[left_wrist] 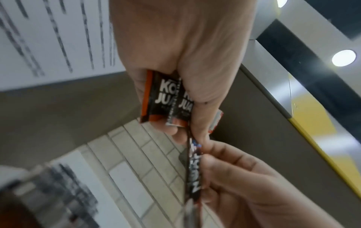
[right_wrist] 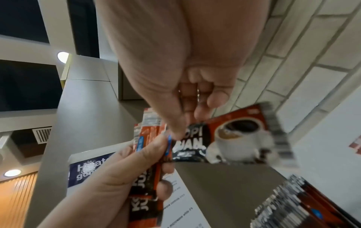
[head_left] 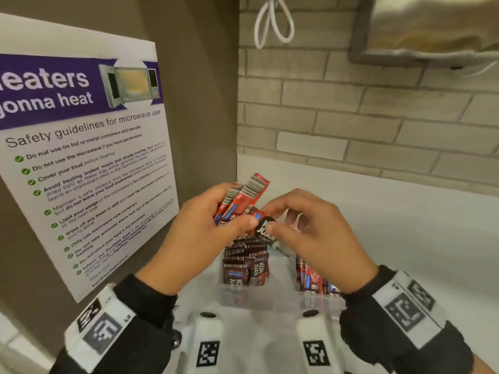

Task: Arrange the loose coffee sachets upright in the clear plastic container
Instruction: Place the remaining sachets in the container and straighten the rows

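Sachet [head_left: 263,224] pinched by right hand [head_left: 313,233], touching left hand's [head_left: 199,233] bundle [head_left: 240,201].

Pale brick-tile wall [head_left: 364,114] behind the grip. Brown panel [head_left: 205,76] left of it, carrying a microwave safety poster [head_left: 81,147]. White counter [head_left: 405,238] below. Steel dispenser [head_left: 432,28] upper right; white cord loop [head_left: 272,22] above. Round ceiling lights [left_wrist: 343,58].

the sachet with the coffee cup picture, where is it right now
In the head view, the coffee-cup sachet is pinched by the right hand, beside the left hand's bunch, above the clear plastic container.
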